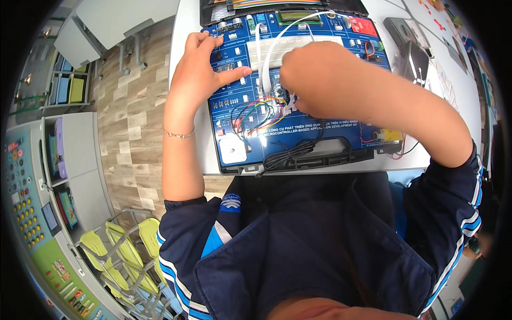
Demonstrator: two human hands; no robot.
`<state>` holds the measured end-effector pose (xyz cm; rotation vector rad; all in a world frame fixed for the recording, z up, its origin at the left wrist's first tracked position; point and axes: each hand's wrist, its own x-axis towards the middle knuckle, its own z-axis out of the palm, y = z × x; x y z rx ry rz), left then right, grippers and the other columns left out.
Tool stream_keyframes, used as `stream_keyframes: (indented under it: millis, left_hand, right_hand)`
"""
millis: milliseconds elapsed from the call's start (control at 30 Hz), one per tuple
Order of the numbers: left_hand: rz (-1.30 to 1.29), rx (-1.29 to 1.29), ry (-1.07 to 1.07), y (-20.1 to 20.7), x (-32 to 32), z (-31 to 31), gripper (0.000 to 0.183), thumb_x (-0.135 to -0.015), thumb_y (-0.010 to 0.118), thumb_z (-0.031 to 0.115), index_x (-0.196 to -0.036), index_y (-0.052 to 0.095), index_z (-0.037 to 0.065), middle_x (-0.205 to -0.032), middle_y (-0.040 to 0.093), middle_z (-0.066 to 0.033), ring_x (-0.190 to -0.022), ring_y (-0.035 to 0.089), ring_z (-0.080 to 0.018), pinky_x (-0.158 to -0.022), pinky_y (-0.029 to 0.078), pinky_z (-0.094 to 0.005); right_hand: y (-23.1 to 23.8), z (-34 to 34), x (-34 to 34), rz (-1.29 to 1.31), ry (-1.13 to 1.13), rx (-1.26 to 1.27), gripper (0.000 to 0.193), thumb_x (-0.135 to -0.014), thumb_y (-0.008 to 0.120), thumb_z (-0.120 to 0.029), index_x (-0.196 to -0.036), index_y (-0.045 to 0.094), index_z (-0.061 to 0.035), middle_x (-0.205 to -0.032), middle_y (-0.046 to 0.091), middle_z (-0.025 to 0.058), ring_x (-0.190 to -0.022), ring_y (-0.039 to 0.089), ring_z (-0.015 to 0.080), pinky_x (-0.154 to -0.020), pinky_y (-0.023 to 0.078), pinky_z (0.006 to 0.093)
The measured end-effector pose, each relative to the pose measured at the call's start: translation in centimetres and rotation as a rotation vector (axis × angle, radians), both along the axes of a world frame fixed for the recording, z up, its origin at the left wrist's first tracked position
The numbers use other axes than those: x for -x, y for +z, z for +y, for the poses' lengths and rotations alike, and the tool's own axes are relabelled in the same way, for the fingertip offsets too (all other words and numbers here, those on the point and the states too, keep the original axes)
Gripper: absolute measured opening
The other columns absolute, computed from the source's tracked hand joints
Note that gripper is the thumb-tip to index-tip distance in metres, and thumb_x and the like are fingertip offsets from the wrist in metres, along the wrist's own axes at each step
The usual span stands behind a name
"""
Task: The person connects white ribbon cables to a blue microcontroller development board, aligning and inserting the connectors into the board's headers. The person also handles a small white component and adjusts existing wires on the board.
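Observation:
A blue microcontroller development kit [298, 141] lies in its black case on the white table in front of me. My left hand [202, 72] rests on the kit's left side, thumb stretched out and fingers apart, holding nothing. My right hand [317, 77] is curled over the middle of the kit, just below the white breadboard [258, 53]. Its fingertips are hidden, so what they grip does not show. White ribbon cables [265, 80] arch beside it. Coloured jumper wires [256, 114] spread left of the right hand, and a bundled black cable [288, 157] lies along the near edge.
The case lid [242, 5] holds more ribbon wires at the back. A green display module [298, 18] sits near the kit's far edge. Black-and-grey devices [408, 40] stand on the table to the right. Green folding chairs [125, 248] and shelving stand at left.

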<state>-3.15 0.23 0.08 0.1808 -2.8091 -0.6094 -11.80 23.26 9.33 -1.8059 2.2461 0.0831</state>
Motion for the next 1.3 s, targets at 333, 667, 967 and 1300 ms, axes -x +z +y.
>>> stream_keyframes:
  millis: [333,667,967,1300]
  left_hand:
    - [-0.002,-0.002,0.018,0.2,0.3,-0.3,0.092,-0.062,0.092,0.056,-0.124,0.063,-0.005,-0.136,0.052,-0.0202,-0.119,0.063,-0.0335,-0.094,0.056,-0.0400]
    - [-0.019,-0.001,0.016,0.4,0.6,-0.1,0.091,-0.063,0.092,0.055,-0.125,0.063,-0.005,-0.135,0.053,-0.0193,-0.118,0.063,-0.0333,-0.094,0.056,-0.0399]
    - [0.007,0.024,0.001,0.2,0.6,-0.4,0.089,-0.063,0.092,0.054,-0.123,0.063,-0.006,-0.132,0.054,-0.0178,-0.115,0.064,-0.0313,-0.093,0.057,-0.0393]
    - [-0.001,0.068,0.000,0.0,0.4,-0.5,0.092,-0.065,0.091,0.055,-0.126,0.061,-0.006,-0.132,0.053,-0.0161,-0.114,0.065,-0.0301,-0.092,0.057,-0.0392]
  right_hand:
    - [-2.4,-0.8,-1.5,0.110,0.104,0.039,0.010,-0.069,0.075,-0.006,-0.079,0.074,-0.0057,-0.074,0.071,0.0133,-0.073,0.073,0.0298,-0.065,0.058,0.0385]
    - [-0.7,-2.1,-3.5,0.206,0.271,-0.263,0.019,-0.068,0.080,-0.013,-0.086,0.078,-0.0090,-0.096,0.066,0.0077,-0.084,0.068,0.0214,-0.061,0.055,0.0304]
    - [-1.4,-0.6,-2.0,0.244,0.260,-0.020,0.020,-0.065,0.080,-0.014,-0.083,0.078,-0.0061,-0.086,0.063,0.0098,-0.073,0.069,0.0200,-0.056,0.054,0.0304]
    - [-1.7,-0.5,-1.6,0.243,0.293,-0.002,0.013,-0.066,0.077,-0.010,-0.078,0.075,-0.0063,-0.082,0.064,0.0096,-0.069,0.069,0.0199,-0.056,0.054,0.0313]
